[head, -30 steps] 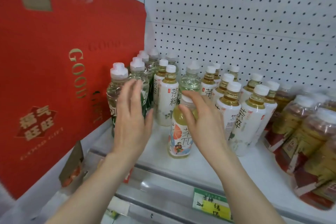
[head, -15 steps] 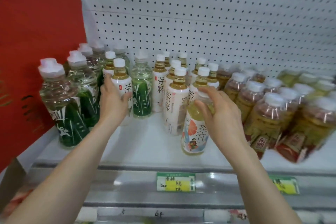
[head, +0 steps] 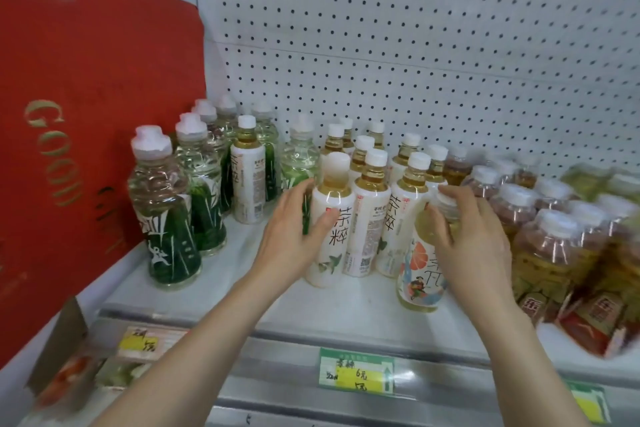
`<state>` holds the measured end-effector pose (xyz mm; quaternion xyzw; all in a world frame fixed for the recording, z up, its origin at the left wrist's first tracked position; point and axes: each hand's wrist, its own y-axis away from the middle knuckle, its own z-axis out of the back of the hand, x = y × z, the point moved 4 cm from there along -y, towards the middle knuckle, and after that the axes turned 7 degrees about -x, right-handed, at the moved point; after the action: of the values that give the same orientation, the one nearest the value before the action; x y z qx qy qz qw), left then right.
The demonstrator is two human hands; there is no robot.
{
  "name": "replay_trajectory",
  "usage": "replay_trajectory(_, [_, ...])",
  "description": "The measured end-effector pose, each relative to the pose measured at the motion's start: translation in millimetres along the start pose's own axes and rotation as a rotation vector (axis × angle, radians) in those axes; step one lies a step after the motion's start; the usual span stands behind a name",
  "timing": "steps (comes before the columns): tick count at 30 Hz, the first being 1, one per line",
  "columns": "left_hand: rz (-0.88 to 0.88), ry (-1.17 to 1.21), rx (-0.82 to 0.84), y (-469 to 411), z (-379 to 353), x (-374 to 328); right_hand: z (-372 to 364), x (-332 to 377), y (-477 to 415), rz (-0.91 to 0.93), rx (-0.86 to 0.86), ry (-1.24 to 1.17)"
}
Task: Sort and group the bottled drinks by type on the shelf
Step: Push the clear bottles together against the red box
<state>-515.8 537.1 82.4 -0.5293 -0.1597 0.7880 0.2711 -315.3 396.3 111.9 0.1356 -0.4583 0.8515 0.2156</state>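
Bottled drinks crowd a white shelf [head: 242, 291] backed by pegboard [head: 415, 45]. The left hand [head: 294, 236] grasps a white-labelled tea bottle [head: 332, 243] from its left side, with the thumb lying across the label and the fingers curled round behind. That bottle is at the front of a cluster of matching white-labelled bottles [head: 369, 218] near the middle of the shelf. The right hand [head: 474, 243] grips a grapefruit-label bottle [head: 420, 274] by its shoulder, fingers wrapped over the top so the cap is hidden. This bottle stands close to the shelf's front edge, just beside the white-labelled cluster. Green-labelled bottles [head: 166, 218] line the left end beside a red board [head: 86, 97]. Amber bottles [head: 550, 246] fill the right end. A price tag [head: 356, 371] sits on the front rail.
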Motion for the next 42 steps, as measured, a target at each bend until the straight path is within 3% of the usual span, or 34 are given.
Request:
replay_trajectory(4, [0.065,0.003,-0.192,-51.6,22.9,1.7,0.5,4.8,-4.7,0.02,-0.006,0.001])
replay_trajectory(9, [0.184,-0.027,-0.007,-101.2,7.4,3.8,4.8,7.4,-8.8,-0.004,0.06,0.024])
replay_trajectory(12, [0.142,-0.011,-0.03,-95.7,13.2,3.3,17.1,15.9,-17.4,0.002,-0.021,0.06])
replay_trajectory(16, [0.066,-0.074,-0.102,-62.5,44.5,3.2,31.2,70.1,-48.8,0.15,-0.095,-0.093])
replay_trajectory(19, [0.016,-0.144,-0.129,-31.9,71.9,1.8,7.7,133.1,-89.9,0.316,0.059,-0.117])
replay_trajectory(24, [-0.019,-0.251,-0.175,-9.4,96.5,-0.6,-94.5,237.0,-143.7,0.567,0.485,0.019])
replay_trajectory(29, [-0.009,-0.285,-0.173,-10.7,97.2,-1.8,-160.8,262.0,-135.2,0.697,0.901,0.241])
replay_trajectory(33, [-0.006,-0.295,-0.175,-12.0,96.0,-0.7,-164.3,254.3,-139.0,0.608,0.886,0.048])
replay_trajectory(36, [-0.011,-0.296,-0.18,-11.4,94.7,-0.1,-155.6,240.8,-142.1,0.596,0.852,0.064])
replay_trajectory(42, [-0.014,-0.278,-0.166,-12.6,93.4,1.9,-116.8,193.2,-150.8,0.559,0.943,0.097])
